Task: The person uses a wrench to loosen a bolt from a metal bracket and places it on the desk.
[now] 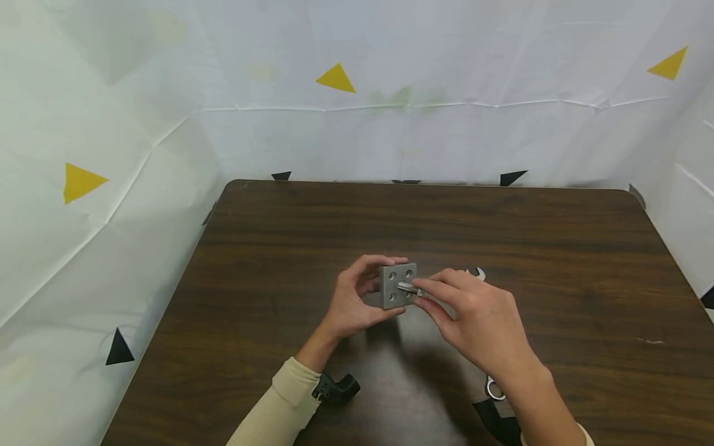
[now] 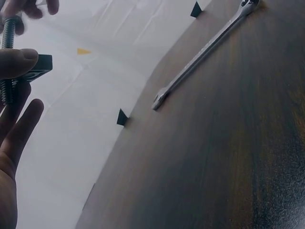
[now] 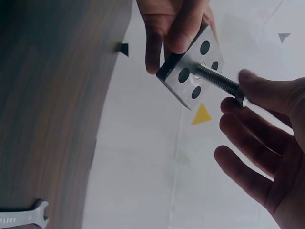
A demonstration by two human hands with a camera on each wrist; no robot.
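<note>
Left hand: gripped the grey plate by its edges, thumb and fingers curled round it, raised above the table.
Plate: square, four holes, held upright between both hands, above mid-table.
Bolt: threaded shaft seated in the plate's centre.
Right hand: pinched the bolt's outer end.
Wrench: lay flat on the table behind the right hand.

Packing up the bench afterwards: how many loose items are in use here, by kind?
Metal plate: 1
Bolt: 1
Wrench: 1
Total: 3
</note>
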